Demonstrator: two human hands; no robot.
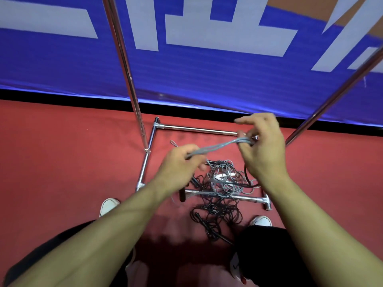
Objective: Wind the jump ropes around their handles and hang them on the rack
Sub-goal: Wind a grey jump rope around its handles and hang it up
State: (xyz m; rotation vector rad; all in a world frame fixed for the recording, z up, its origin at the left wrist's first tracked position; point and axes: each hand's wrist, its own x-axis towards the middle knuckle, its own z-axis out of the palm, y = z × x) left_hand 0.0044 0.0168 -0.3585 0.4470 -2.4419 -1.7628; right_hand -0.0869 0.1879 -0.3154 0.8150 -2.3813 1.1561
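Both bare forearms reached out from below, over dark trousers and a pair of white shoes (109, 205) planted on the red floor (62, 154). Her or his left hand (180, 164) was curled around one end of a grey rope bundle (219, 145), several strands gathered together and pulled fairly taut. That bundle ran up and to the right into the right hand (263, 146), whose thumb and lower fingers pinched the other end while the index finger stuck out loosely to the left. Something small and shiny showed at that pinch, too blurred for me to name.

Below the hands, a tangle of loose ropes (223, 183) lay on the floor, grey cords mixed with black ones, draped across the near bar of the rack's base. A black handle (182, 195) poked out at the left edge of the heap, just beside that bar. More black cord spilled toward the person's feet.

Chrome tubes of the rack (199, 130) formed a rectangle on the floor, with two shiny uprights rising left and right. Behind it hung a blue banner (207, 75) with large white shapes.
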